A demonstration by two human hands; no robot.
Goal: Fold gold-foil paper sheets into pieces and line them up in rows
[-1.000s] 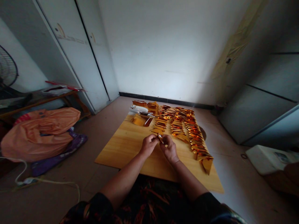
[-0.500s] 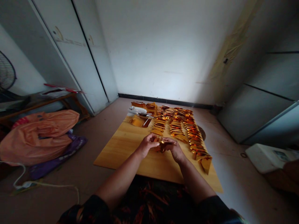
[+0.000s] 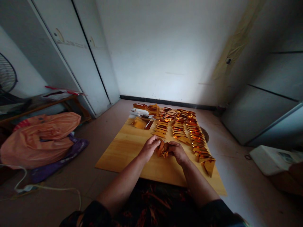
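Note:
My left hand [image 3: 151,147] and my right hand [image 3: 177,152] meet over the middle of a wooden board [image 3: 125,149], both closed on one piece of gold foil paper [image 3: 163,149] held between their fingertips. Just beyond the hands, rows of folded gold foil pieces [image 3: 183,127] run up the board's right half. One larger folded piece [image 3: 209,165] lies at the near end of the rightmost row.
A stack of gold foil sheets and white packets [image 3: 143,113] sits at the board's far left corner. An orange plastic bag [image 3: 40,137] lies on the floor to the left, beside a cord [image 3: 44,188]. A white box [image 3: 272,159] stands at the right, cabinets behind.
The gold piece has spread wider between my hands, which have dropped slightly closer to the board. My right hand has shifted a little to the right.

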